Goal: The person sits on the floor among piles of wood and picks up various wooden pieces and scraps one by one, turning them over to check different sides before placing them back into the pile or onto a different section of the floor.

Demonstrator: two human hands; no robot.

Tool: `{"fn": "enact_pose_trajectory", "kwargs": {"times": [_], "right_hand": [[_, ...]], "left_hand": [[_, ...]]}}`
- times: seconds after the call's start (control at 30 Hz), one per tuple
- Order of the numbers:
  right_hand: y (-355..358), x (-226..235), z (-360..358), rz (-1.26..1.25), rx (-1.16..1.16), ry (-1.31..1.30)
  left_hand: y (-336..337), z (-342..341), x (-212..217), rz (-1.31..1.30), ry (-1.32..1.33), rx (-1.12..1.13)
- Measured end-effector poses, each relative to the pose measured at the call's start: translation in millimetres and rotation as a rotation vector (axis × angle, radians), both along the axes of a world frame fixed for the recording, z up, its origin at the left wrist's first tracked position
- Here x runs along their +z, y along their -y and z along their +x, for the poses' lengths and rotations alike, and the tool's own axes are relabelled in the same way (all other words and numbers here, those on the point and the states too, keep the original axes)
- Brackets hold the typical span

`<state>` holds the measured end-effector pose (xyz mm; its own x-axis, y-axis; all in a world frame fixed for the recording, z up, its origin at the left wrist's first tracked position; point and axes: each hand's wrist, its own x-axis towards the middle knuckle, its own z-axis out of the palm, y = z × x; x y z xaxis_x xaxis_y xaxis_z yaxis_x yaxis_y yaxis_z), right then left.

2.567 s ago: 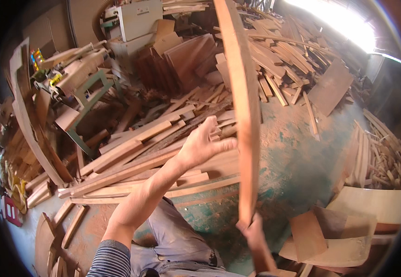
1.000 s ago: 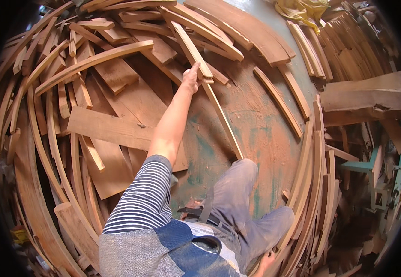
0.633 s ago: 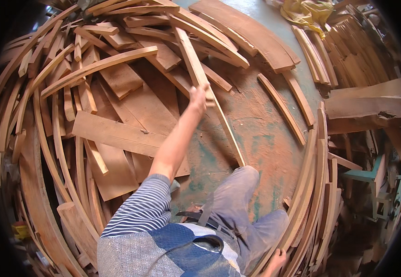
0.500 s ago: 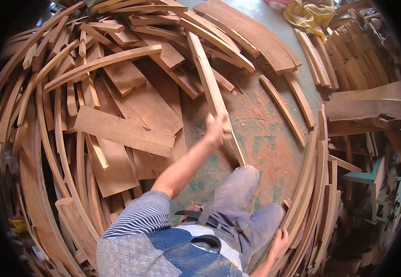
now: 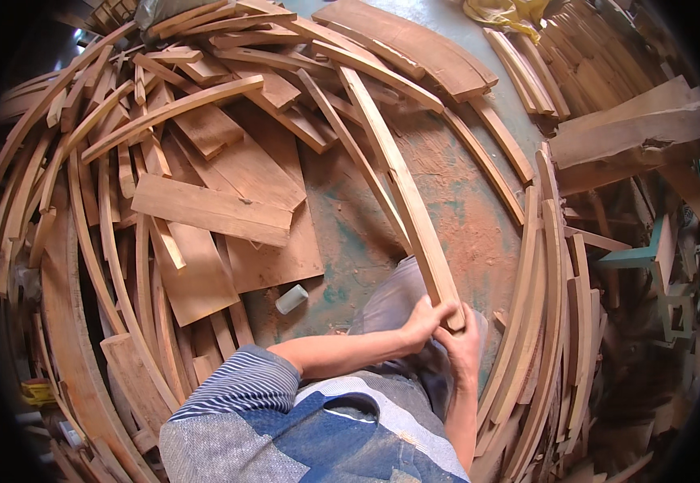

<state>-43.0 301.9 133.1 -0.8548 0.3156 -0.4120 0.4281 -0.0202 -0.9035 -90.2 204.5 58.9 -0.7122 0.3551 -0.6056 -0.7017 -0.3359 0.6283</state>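
A long pale wooden strip (image 5: 405, 189) slants from the pile at the far side toward my body, its far end near the stacked wood. Its near end is in both my hands, above my knees. My left hand (image 5: 426, 323) closes on it from the left, close to the tip. Right at that end, my right hand (image 5: 461, 342) wraps around from the other side. Just left of it a thinner wooden strip (image 5: 356, 155) slopes the same way, its near end by my leg. Some fingers are hidden behind the wood.
A heap of curved wooden strips and flat boards (image 5: 213, 208) spreads across the left. More curved strips (image 5: 526, 314) stand in a bundle close on my right. A small whitish cylinder (image 5: 292, 299) lies on the dusty floor. A thick slab (image 5: 632, 137) rests at the right.
My left hand has slid from the strip's middle to its near end. My right hand has left the bundle on the right and taken hold there too. The whitish cylinder has come into view.
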Motion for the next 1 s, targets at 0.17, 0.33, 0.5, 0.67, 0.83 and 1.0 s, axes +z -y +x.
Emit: {"fn": "enact_pose_trajectory", "kwargs": {"times": [0.17,0.33,0.5,0.67,0.83,1.0], "right_hand": [[-65.8,-44.5,66.9,0.104,-0.073,0.029],[-126.3,15.1,124.8,0.164,-0.145,0.094],[-175.2,45.3,225.2,0.125,-0.268,0.193],[-179.6,55.8,288.9,0.223,-0.361,0.329],[-191.7,8.5,347.8,0.205,-0.390,0.430],[-214.7,-79.7,458.6,0.426,-0.804,0.508]], "left_hand": [[-15.2,23.8,29.4,0.042,-0.094,-0.409],[-26.7,-1.7,-12.5,0.300,0.039,-0.503],[9.3,-157.9,-72.4,0.449,-0.017,0.128],[-33.8,-186.7,-134.4,0.314,0.140,0.085],[-70.2,-139.3,-163.7,0.151,0.153,0.091],[-85.6,-82.6,-136.8,0.229,0.196,-0.105]]}}
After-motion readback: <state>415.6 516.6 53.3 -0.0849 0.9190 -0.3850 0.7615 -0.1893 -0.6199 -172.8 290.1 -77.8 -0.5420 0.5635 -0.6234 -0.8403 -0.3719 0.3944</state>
